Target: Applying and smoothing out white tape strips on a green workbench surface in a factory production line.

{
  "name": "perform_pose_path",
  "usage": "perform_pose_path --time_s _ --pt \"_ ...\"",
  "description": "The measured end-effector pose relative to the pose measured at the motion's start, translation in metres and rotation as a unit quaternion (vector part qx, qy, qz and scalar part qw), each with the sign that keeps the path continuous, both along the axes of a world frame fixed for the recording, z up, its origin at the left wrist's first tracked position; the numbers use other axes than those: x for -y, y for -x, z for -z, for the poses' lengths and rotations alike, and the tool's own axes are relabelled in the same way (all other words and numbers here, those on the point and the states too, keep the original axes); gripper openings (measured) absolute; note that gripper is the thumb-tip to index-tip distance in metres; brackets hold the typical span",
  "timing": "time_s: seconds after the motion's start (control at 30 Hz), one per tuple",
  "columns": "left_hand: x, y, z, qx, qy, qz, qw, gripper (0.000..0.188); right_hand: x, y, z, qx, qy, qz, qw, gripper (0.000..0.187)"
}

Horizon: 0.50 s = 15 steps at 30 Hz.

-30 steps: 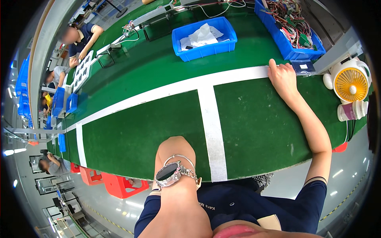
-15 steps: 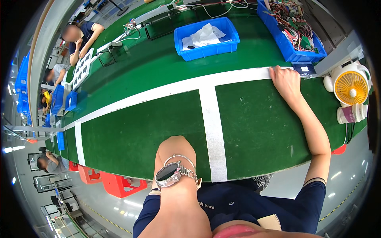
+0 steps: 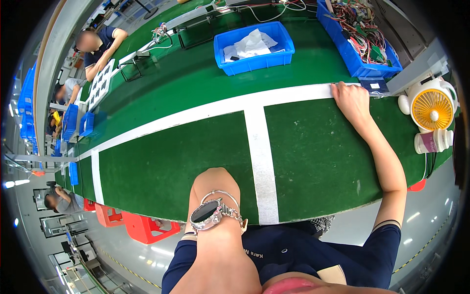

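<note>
My right hand (image 3: pixel 352 102) rests on the white tape strip (image 3: pixel 293 97) across the green tabletop (image 3: pixel 181 157). Its fingers are curled in and I see nothing held. Just beyond it lies a small dark blue panel (image 3: pixel 374 85) in a clear sleeve. My left arm is bent, its elbow on the table, and a silver wristwatch (image 3: pixel 206 215) and a bangle circle the wrist. Only the base of my left hand (image 3: pixel 220 262) shows, close to the camera; its fingers are out of sight.
A blue bin (image 3: pixel 254 62) holds crumpled white material; another blue bin (image 3: pixel 360 56) is full of wires and circuit boards. At right stand a yellow-and-white fan (image 3: pixel 433 110) and a white jar (image 3: pixel 433 142). Co-workers sit along the left, near red stools (image 3: pixel 144 228).
The view has shifted very slightly. The co-worker at the far left has lowered a raised hand toward the white tray. My hands stay in place.
</note>
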<state>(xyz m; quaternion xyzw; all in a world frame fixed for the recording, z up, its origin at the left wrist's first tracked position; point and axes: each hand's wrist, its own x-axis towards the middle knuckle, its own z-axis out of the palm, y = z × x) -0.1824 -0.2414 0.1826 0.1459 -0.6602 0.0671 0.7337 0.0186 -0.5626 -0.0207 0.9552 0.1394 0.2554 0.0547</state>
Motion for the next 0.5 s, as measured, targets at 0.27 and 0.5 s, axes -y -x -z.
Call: perform_pose_path --time_s 0.27,0.5 --pt "0.012 -0.024 -0.006 0.045 0.016 0.004 0.999 0.024 -0.001 0.001 -0.002 -0.009 0.0 0.002 1.0 0.042" --pt "0.015 -0.027 -0.006 0.054 0.017 0.011 0.998 0.023 -0.001 0.0 -0.002 0.0 0.0 -0.005 1.0 0.042"
